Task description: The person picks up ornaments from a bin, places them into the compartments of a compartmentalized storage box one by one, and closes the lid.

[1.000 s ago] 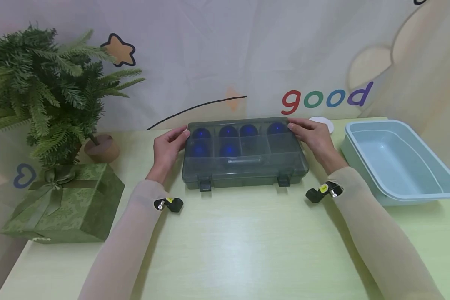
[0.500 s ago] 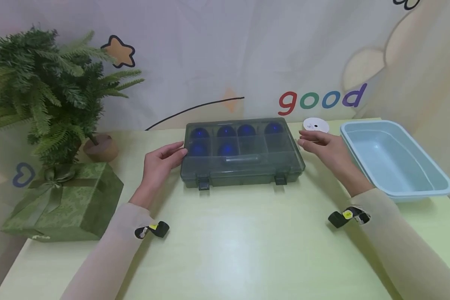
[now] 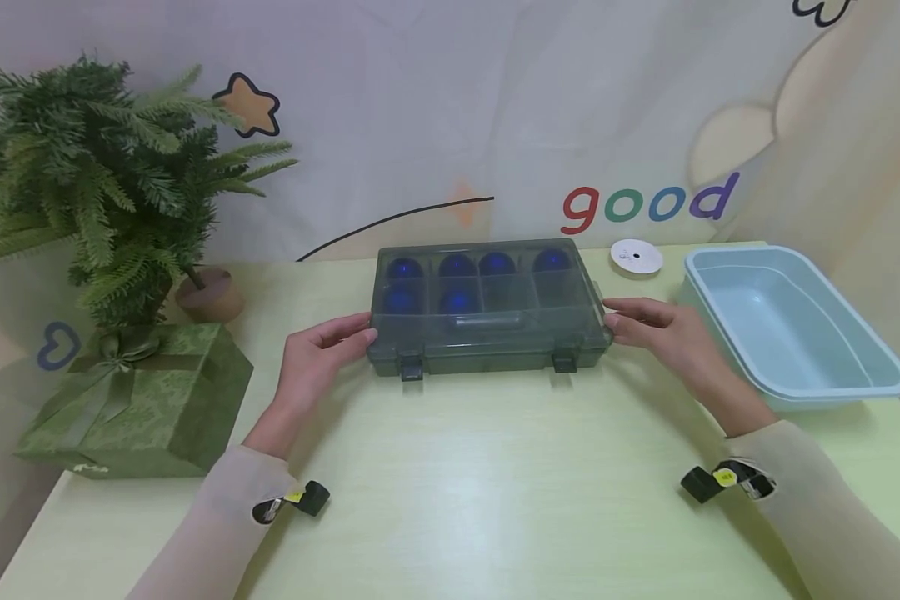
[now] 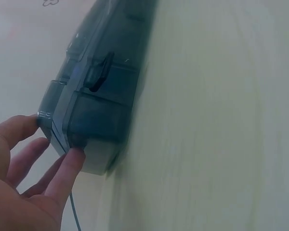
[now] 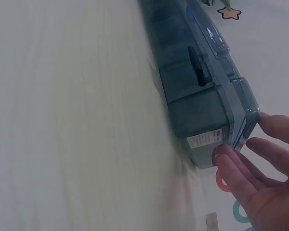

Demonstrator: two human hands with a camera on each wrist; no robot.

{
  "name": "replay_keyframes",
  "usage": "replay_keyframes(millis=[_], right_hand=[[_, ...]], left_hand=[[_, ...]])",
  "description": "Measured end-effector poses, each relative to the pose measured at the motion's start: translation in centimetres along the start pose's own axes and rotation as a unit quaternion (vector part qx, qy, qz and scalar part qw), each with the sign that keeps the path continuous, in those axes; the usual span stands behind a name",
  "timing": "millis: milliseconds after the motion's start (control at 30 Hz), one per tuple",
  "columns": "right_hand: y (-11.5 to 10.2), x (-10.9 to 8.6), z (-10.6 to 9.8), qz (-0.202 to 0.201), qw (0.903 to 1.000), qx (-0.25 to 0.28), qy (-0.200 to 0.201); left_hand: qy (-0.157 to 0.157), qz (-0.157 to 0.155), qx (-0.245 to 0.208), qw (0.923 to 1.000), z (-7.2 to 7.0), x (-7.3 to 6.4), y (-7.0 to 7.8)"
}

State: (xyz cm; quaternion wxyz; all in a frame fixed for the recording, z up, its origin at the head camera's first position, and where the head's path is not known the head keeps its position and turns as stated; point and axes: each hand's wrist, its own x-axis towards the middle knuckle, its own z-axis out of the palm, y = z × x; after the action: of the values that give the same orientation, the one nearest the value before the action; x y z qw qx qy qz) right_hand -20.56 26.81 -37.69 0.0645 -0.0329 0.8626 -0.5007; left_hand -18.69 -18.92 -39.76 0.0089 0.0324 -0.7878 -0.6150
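A translucent dark grey compartment box [image 3: 487, 337] lies on the table, its lid down. Several blue round-topped things [image 3: 457, 265] show through the lid in the back compartments. Two dark latches [image 3: 412, 368] stick out from its front. My left hand [image 3: 311, 358] is at the box's left end, thumb by the lid corner and fingertips against the end wall in the left wrist view. My right hand [image 3: 671, 342] is at the right end in the same way, its fingertips beside a white label [image 5: 204, 138]. The fingers of both hands are only slightly bent.
A pale blue plastic basin [image 3: 802, 333] stands on the right, with a white disc [image 3: 636, 257] behind the right hand. On the left are a green gift box [image 3: 142, 408] with a bow and a small artificial fir tree [image 3: 97, 183]. A printed cloth [image 3: 420, 125] hangs behind the table.
Both hands have slid from the box's back corners towards its front corners. The right hand came off the side midway and is back at it now. The box has stayed in place.
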Motion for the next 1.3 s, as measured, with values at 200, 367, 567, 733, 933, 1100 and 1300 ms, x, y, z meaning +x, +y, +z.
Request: replay_keyframes(millis=[200,367,567,733,933,1100,1300], right_hand=[[-0.03,-0.48,0.18,-0.005,1.0,-0.003,0.001],[-0.01,-0.55,0.38,-0.006,0.9999,-0.013,0.005],[0.04,-0.48,0.5,-0.024,0.9994,-0.023,0.005],[0.17,-0.4,0.62,-0.028,0.9993,-0.024,0.004],[0.36,-0.38,0.58,-0.025,0.9987,-0.044,0.005],[0.54,-0.36,0.56,-0.026,0.9986,-0.047,0.005],[0.79,-0.2,0.69,-0.023,0.9987,-0.046,0.003]], left_hand=[[-0.002,-0.001,-0.003,1.0,0.01,-0.62,0.1],[-0.002,0.0,0.001,1.0,0.02,-0.93,0.16],[0.0,-0.001,0.0,1.0,0.02,-0.93,-0.04],[0.0,-0.001,0.006,1.0,0.05,-0.93,-0.11],[-0.01,-0.002,0.007,0.9999,-0.08,-0.9,-0.21],[-0.012,-0.001,0.006,0.9999,-0.09,-0.85,-0.27],[-0.008,0.003,0.016,0.9998,-0.08,-0.72,-0.49]])
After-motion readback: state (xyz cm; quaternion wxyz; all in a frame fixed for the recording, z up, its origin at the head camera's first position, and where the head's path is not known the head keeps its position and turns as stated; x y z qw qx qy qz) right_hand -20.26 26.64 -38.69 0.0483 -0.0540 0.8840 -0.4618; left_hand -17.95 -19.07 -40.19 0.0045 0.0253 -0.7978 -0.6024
